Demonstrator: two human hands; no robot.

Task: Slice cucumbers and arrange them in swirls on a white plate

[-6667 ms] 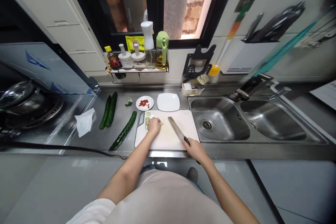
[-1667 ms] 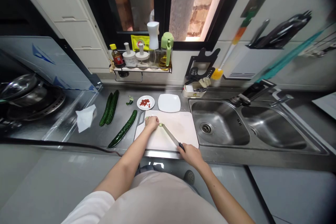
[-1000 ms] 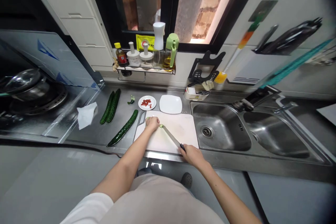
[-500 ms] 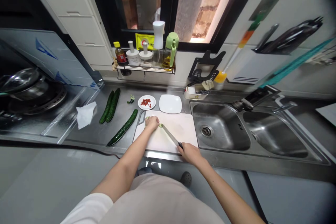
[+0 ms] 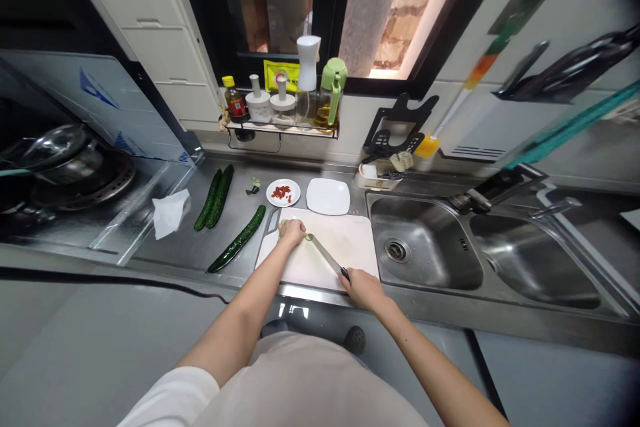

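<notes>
My left hand (image 5: 292, 232) is closed on the cutting board, its fingers curled over a small green vegetable that they mostly cover; its kind I cannot make out. A bit of green pokes out behind the fingers. My right hand (image 5: 364, 288) grips the black handle of a kitchen knife (image 5: 327, 256). The blade slants up and left across the white cutting board (image 5: 353, 253). At the blade's tip, just right of my left fingers, lies a small green slice (image 5: 309, 237). Behind the board stand a small plate (image 5: 270, 197) of chopped red pieces and a white square plate (image 5: 327, 196).
Left of the board lie one cucumber (image 5: 237, 239) and two more cucumbers (image 5: 215, 197), with green scraps (image 5: 253, 186) and a white tissue (image 5: 170, 212). A double sink (image 5: 425, 240) adjoins on the right. A bottle rack (image 5: 283, 128) hangs behind; a lidded pot (image 5: 63, 153) sits far left.
The whole view has shifted slightly as my head moved. Both hands keep nearly the same place on the board, the knife still beside the left fingers.
</notes>
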